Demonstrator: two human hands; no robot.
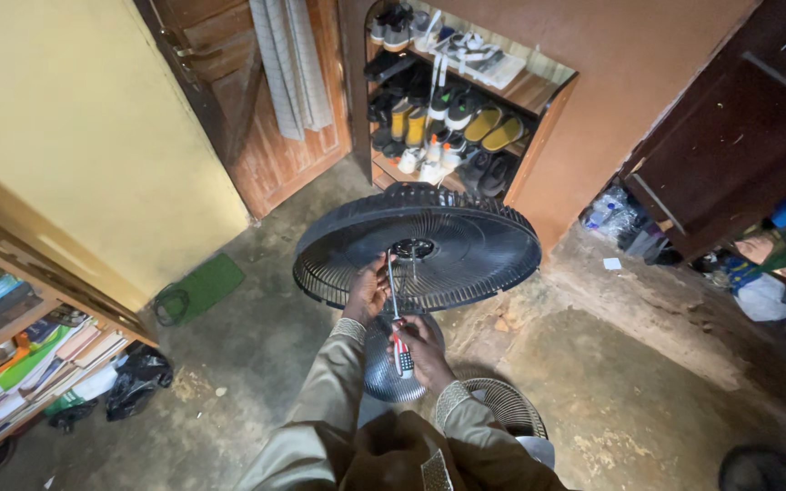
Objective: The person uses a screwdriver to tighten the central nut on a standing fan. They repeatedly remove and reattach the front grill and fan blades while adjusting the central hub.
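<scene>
Black fan grille (448, 245) sits tilted above the floor; left hand (367, 293) clasps its rim; right hand (420, 350) grasps a screwdriver (397, 318) at the hub; slipping could scratch fingers.

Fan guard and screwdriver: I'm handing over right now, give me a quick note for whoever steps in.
Left hand: gripping the near rim of the black fan guard, steadying it.
Right hand: closed on the red-handled screwdriver, its tip at the guard's centre hub.
Guard faces up, above the concrete floor; the round fan base is below the hands.
Done: tool set at the hub.
Left: working the hub fastener; whether it is loose cannot be told.
</scene>
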